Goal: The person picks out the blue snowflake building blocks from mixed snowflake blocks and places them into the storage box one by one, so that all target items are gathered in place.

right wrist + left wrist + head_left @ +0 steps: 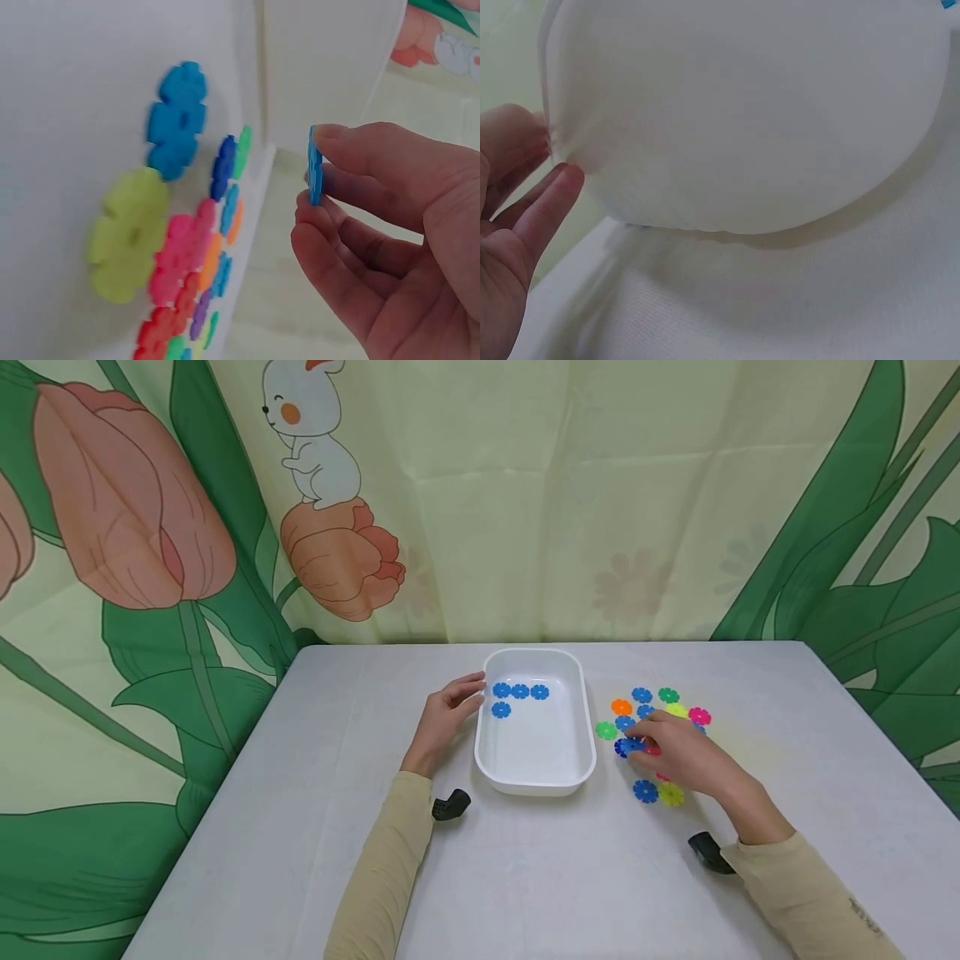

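Observation:
My right hand (678, 756) pinches a blue flower-shaped disc (315, 166) between thumb and fingers. In the right wrist view the disc is edge-on, raised off the table. Below that hand lies a loose cluster of plastic discs, among them a yellow disc (671, 794) and a green disc (607, 731). My left hand (447, 718) rests its fingertips against the left side of a white tray (536, 768), its fingers fairly straight. Inside the tray, several blue discs (521, 692) lie near the far left corner. In the left wrist view the thumb touches the tray's outer wall (742, 150).
A pale cloth covers the table (300, 860). Behind its far edge hangs a printed curtain (487, 527) with tulips and a rabbit. Black wrist devices show below each hand, one by the left sleeve (390, 860). An orange disc (622, 707) lies between tray and cluster.

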A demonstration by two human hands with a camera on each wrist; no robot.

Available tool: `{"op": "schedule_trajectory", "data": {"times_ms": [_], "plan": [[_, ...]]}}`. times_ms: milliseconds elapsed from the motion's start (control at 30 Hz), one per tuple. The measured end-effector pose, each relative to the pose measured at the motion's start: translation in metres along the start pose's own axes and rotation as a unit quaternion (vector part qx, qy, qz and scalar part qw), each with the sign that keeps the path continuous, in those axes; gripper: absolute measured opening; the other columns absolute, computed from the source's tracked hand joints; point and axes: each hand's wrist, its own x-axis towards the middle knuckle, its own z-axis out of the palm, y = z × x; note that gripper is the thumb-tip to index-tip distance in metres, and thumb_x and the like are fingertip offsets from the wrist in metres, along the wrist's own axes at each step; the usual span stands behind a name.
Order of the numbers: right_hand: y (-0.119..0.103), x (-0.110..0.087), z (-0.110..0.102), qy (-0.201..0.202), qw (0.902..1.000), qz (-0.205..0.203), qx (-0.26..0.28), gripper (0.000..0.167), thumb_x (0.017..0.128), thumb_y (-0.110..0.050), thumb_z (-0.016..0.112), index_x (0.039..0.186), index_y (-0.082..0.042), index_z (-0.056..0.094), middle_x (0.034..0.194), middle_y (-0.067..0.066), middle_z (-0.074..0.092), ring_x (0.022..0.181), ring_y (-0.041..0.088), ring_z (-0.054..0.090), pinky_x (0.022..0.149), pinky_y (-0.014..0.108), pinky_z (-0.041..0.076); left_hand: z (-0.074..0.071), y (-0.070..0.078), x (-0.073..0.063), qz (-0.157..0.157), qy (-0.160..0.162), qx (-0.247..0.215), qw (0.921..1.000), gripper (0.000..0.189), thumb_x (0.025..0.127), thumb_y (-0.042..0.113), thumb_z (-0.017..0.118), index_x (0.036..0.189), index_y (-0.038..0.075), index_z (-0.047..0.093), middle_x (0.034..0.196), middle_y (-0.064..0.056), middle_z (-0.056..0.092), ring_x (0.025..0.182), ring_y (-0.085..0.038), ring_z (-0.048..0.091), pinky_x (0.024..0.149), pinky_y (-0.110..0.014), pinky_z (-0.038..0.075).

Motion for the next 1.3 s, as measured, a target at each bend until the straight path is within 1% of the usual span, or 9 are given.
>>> {"op": "schedule_trajectory", "data": {"times_ms": [100, 200, 333, 400, 533, 633, 867, 1000, 1300], "plan": [[0.0, 0.003, -0.007, 0.014, 0.9999, -0.001, 0.003, 0.036, 0.083, -0.013, 0.077, 0.114, 0.003, 0.068, 0.111, 0.023, 0.061, 0.101, 0.037, 0.059, 0.076, 0.044, 0.059, 0.0, -0.001, 0.0, 0.0, 0.001, 0.005, 1.0, 0.033, 0.094, 0.022, 0.067, 0.123, 0.006, 0.068, 0.133, 0.015, 0.057, 0.13, -0.01, 0.047, 0.11, -0.035, 0.039], [-0.001, 0.008, -0.013, 0.03, 0.9995, -0.008, 0.003, 0.037, 0.083, -0.012, 0.077, 0.115, 0.004, 0.067, 0.104, 0.019, 0.062, 0.097, 0.035, 0.059, 0.073, 0.041, 0.06, 0.0, -0.001, 0.0, 0.0, 0.001, 0.004, 1.0, 0.033, 0.094, 0.022, 0.067, 0.123, 0.007, 0.068, 0.133, 0.014, 0.057, 0.13, -0.011, 0.047, 0.11, -0.036, 0.039], [-0.004, 0.013, -0.021, 0.05, 0.9985, -0.021, 0.008, 0.039, 0.084, -0.012, 0.076, 0.117, 0.007, 0.066, 0.092, 0.012, 0.06, 0.085, 0.027, 0.057, 0.065, 0.033, 0.057, 0.0, -0.001, 0.001, -0.002, 0.001, 0.004, 1.0, 0.032, 0.094, 0.022, 0.067, 0.123, 0.007, 0.068, 0.133, 0.015, 0.057, 0.13, -0.01, 0.048, 0.11, -0.035, 0.039], [-0.006, 0.016, -0.024, 0.059, 0.9977, -0.031, 0.011, 0.037, 0.086, -0.012, 0.074, 0.116, 0.007, 0.066, 0.092, 0.013, 0.06, 0.083, 0.026, 0.056, 0.064, 0.031, 0.056, 0.0, -0.001, 0.0, -0.004, 0.001, 0.005, 1.0, 0.032, 0.094, 0.022, 0.067, 0.122, 0.008, 0.068, 0.133, 0.015, 0.057, 0.13, -0.01, 0.048, 0.11, -0.035, 0.039], [-0.011, 0.02, -0.029, 0.071, 0.9965, -0.039, 0.017, 0.036, 0.086, -0.013, 0.074, 0.115, 0.007, 0.067, 0.101, 0.018, 0.061, 0.087, 0.031, 0.058, 0.067, 0.034, 0.058, 0.0, 0.001, 0.0, -0.005, 0.0, 0.002, 1.0, 0.032, 0.094, 0.021, 0.067, 0.122, 0.006, 0.068, 0.134, 0.014, 0.057, 0.13, -0.01, 0.047, 0.11, -0.035, 0.039], [-0.015, 0.024, -0.032, 0.074, 0.9963, -0.038, 0.023, 0.036, 0.086, -0.014, 0.075, 0.116, 0.006, 0.067, 0.103, 0.019, 0.061, 0.091, 0.033, 0.059, 0.068, 0.036, 0.059, 0.0, 0.002, -0.001, -0.005, -0.002, -0.001, 1.0, 0.032, 0.094, 0.019, 0.067, 0.123, 0.006, 0.068, 0.134, 0.013, 0.057, 0.131, -0.011, 0.047, 0.11, -0.035, 0.038], [-0.023, 0.031, -0.038, 0.071, 0.9964, -0.032, 0.033, 0.033, 0.089, -0.012, 0.071, 0.117, 0.006, 0.066, 0.104, 0.018, 0.06, 0.092, 0.029, 0.058, 0.075, 0.041, 0.059, 0.0, 0.002, 0.0, -0.009, -0.001, 0.001, 1.0, 0.032, 0.094, 0.02, 0.067, 0.123, 0.006, 0.068, 0.133, 0.014, 0.057, 0.131, -0.011, 0.047, 0.11, -0.034, 0.038], [-0.028, 0.033, -0.039, 0.076, 0.996, -0.033, 0.035, 0.034, 0.09, -0.012, 0.07, 0.118, 0.007, 0.065, 0.105, 0.02, 0.06, 0.093, 0.03, 0.058, 0.078, 0.044, 0.058, 0.0, 0.001, 0.0, -0.008, -0.002, 0.0, 1.0, 0.032, 0.094, 0.021, 0.067, 0.122, 0.006, 0.068, 0.133, 0.014, 0.057, 0.131, -0.011, 0.047, 0.11, -0.035, 0.038], [-0.035, 0.038, -0.042, 0.07, 0.9964, -0.032, 0.035, 0.035, 0.091, -0.014, 0.07, 0.118, 0.007, 0.065, 0.105, 0.02, 0.061, 0.093, 0.031, 0.057, 0.077, 0.042, 0.057, 0.0, 0.001, 0.0, -0.007, 0.002, 0.001, 1.0, 0.027, 0.093, 0.022, 0.069, 0.118, 0.013, 0.071, 0.132, 0.015, 0.059, 0.13, -0.009, 0.048, 0.11, -0.033, 0.039]]}}
